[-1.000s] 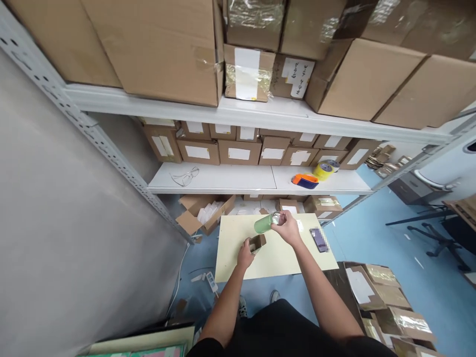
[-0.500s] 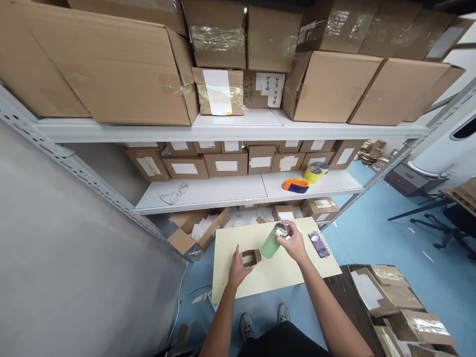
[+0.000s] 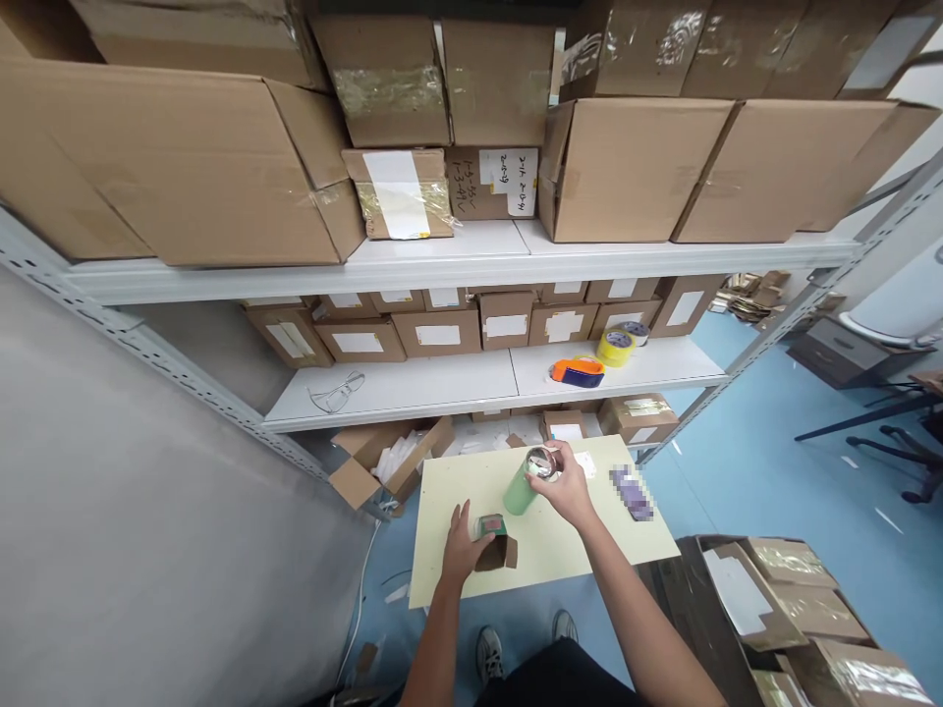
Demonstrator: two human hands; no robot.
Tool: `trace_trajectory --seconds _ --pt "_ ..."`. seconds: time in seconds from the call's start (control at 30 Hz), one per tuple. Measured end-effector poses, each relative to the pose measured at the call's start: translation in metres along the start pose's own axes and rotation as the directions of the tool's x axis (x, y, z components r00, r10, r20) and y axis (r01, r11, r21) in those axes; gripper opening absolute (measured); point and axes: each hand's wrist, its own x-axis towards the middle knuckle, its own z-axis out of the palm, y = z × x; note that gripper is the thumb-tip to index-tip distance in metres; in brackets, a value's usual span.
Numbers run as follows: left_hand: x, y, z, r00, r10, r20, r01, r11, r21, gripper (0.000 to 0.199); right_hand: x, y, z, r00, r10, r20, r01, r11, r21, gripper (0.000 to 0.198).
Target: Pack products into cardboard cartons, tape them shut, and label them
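Note:
Over the pale yellow board (image 3: 442, 491), my left hand (image 3: 461, 547) grips a small cardboard box (image 3: 489, 558). The box is tilted; its end flap stands open and a green-and-white patch shows on its upper side. My right hand (image 3: 566, 489) is closed around the shiny upper end of a pale green cylinder (image 3: 520, 494). It leans a little to the right, just beyond the small box, and I cannot tell exactly what kind of thing it is. A white label (image 3: 585, 464) lies behind my right hand.
A phone (image 3: 632, 493) lies on the board's right side. The shelf ahead holds glasses (image 3: 337, 392), an orange-and-blue object (image 3: 579, 372) and yellow tape (image 3: 615, 347). An open carton (image 3: 398, 462) sits at left; a big box of cartons (image 3: 781, 589) stands at right.
My left hand has moved down and turned the small box, so its green-and-white side now shows. My right hand has shifted slightly left with the green cylinder. The white label has come into view.

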Motion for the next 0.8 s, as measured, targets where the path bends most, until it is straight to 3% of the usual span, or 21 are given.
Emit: trace_trajectory --seconds 0.17,0.3,0.57,0.7,0.8 --pt "0.002 0.012 0.005 0.995 -0.033 -0.090 0.043 0.993 0.112 0.050 0.006 0.006 -0.012 0.999 -0.018 0.032 0.017 1.000 0.009 0.056" --pt "0.009 0.028 0.000 0.997 -0.065 -0.049 0.073 0.983 0.169 0.037 0.012 0.011 -0.019 0.997 -0.065 0.043 0.063 0.997 0.035 0.052" --pt "0.027 0.041 -0.008 0.960 -0.248 -0.127 0.270 0.941 0.202 0.028 0.022 0.012 -0.027 0.995 -0.086 0.058 0.083 0.995 0.052 0.052" --pt "0.031 0.035 -0.009 0.934 -0.321 -0.155 0.338 0.936 0.097 0.058 0.023 0.007 -0.028 0.996 -0.063 0.055 0.063 0.998 0.002 0.052" --pt "0.033 0.026 -0.008 0.943 -0.288 -0.166 0.306 0.948 0.091 0.057 0.022 0.003 -0.024 0.997 -0.061 0.046 0.061 0.998 -0.007 0.051"
